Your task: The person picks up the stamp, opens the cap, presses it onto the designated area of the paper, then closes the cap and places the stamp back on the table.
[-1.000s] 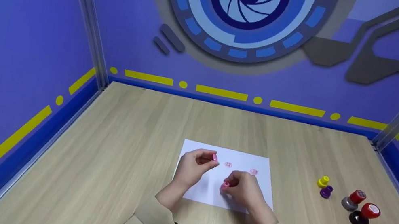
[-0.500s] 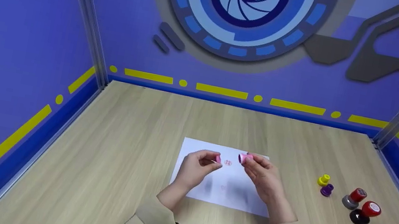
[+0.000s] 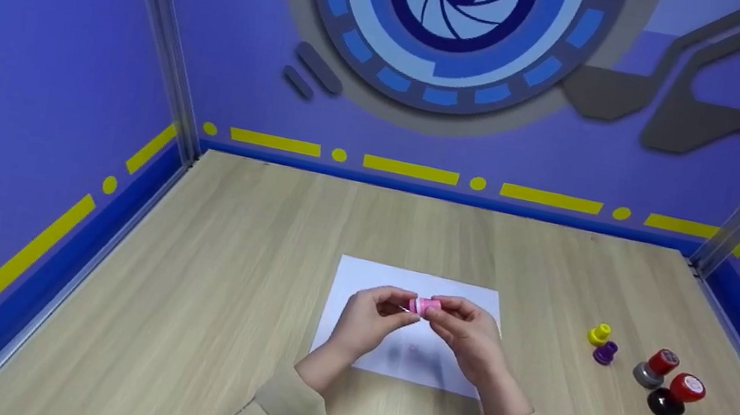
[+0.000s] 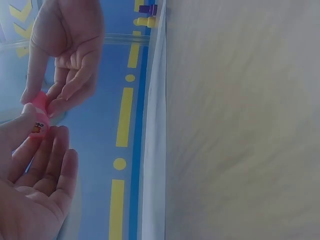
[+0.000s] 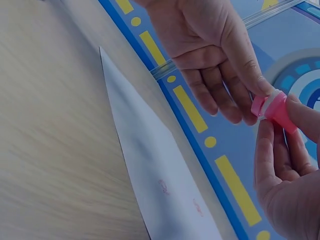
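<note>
Over the white paper (image 3: 359,270), my two hands meet at a small pink stamp (image 3: 432,307). My right hand (image 3: 471,338) pinches the stamp's pink handle between thumb and fingers. With thumb and fingertips my left hand (image 3: 367,321) pinches the pink cap (image 5: 257,105) at the stamp's other end. In the right wrist view the cap lies against the stamp's white ring (image 5: 273,103), in line with the handle. The left wrist view shows a small printed picture on the pink side. Red stamp prints (image 5: 164,187) mark the paper.
To the right stand a yellow stamp (image 3: 599,334), a purple stamp (image 3: 605,352), a red and grey stamp (image 3: 651,373) and a red and black stamp (image 3: 667,404). Blue-purple panels (image 3: 281,108) border the wooden table (image 3: 233,252) at the back and sides.
My right hand lifted the stamp from the paper, turned it sideways, then brought it left to the cap. My left hand kept its pinch on the cap and shifted slightly right.
</note>
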The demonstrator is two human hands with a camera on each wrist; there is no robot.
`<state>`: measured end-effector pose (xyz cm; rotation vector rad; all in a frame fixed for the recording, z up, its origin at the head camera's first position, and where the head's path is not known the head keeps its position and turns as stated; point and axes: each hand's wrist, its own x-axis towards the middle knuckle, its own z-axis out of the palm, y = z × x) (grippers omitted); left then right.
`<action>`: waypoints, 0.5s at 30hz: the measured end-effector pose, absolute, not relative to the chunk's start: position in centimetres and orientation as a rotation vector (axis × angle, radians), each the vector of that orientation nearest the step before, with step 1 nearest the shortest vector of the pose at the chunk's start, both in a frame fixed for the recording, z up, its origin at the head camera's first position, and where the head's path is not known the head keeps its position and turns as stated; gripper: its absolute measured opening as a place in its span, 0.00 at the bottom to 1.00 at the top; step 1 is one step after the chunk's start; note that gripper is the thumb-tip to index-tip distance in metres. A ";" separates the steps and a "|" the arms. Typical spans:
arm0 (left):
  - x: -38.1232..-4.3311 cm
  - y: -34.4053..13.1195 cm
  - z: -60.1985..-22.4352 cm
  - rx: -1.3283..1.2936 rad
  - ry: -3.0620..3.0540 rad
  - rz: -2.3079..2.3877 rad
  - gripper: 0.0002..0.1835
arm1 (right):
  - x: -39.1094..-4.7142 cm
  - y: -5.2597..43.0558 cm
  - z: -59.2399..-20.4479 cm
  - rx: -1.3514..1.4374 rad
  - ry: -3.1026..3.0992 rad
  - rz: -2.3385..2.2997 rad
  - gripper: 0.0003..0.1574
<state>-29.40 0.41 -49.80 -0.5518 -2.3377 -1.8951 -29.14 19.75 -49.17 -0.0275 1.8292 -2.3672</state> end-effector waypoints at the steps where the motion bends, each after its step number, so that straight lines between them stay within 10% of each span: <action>1: -29.4 0.4 -49.8 -0.556 -2.332 -1.896 0.15 | -29.1 19.7 -49.2 -0.023 1.834 -2.365 0.10; 15: -29.3 0.6 -50.0 -0.546 -2.333 -1.895 0.14 | -29.0 19.7 -49.8 -0.034 1.837 -2.316 0.08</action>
